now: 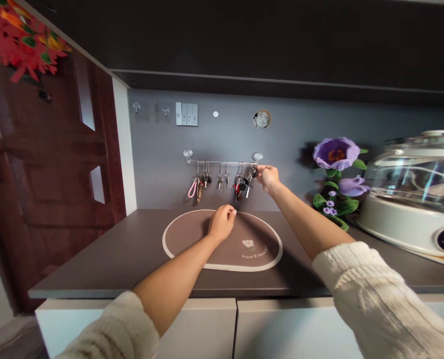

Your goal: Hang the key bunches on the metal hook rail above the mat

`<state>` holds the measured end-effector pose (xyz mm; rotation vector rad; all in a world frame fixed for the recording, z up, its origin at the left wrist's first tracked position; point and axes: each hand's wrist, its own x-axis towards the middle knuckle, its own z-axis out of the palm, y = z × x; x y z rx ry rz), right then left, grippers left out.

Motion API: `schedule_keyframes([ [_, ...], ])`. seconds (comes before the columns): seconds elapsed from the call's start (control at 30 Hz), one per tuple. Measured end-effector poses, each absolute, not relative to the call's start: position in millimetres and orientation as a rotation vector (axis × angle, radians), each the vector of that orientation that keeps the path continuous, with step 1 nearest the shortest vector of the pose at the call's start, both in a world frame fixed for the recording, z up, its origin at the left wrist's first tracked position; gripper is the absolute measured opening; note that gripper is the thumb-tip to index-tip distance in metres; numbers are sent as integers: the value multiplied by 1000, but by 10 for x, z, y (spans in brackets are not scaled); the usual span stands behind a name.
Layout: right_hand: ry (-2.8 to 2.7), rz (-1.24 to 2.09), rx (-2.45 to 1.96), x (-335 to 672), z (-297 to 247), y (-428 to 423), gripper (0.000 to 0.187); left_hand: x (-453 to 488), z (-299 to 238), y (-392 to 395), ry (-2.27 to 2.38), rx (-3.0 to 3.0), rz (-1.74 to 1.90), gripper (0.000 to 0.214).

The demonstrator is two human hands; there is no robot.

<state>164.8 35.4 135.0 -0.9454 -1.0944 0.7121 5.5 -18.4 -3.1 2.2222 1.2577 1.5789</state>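
On the grey back panel a clear rail (222, 163) on two suction cups carries several bunches of keys. My right hand (268, 178) is at the rail's right end, its fingers pinched on a bunch of keys (250, 179) that hangs there. Beside that bunch hang keys with red and black parts (238, 185). Farther left are small silver keys (223, 180) and a pink strap (192, 188). Above the brown oval mat (192, 234) my left hand (222, 222) is closed, fingers curled; whether something small is in it is hidden.
To the right, a purple knitted flower (337, 153) stands beside a white appliance with a clear cover (404, 214). A dark cabinet (244, 40) overhangs the counter (105, 259). A switch panel (187, 114) is on the back panel, and a brown door (53, 159) is at left.
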Motion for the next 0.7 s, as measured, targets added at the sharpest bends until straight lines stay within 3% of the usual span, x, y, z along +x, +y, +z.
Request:
schedule_keyframes([
  [0.7, -836, 653, -1031, 1547, 1114, 678, 1, 55, -26, -183, 1254, 2205, 1567, 15],
])
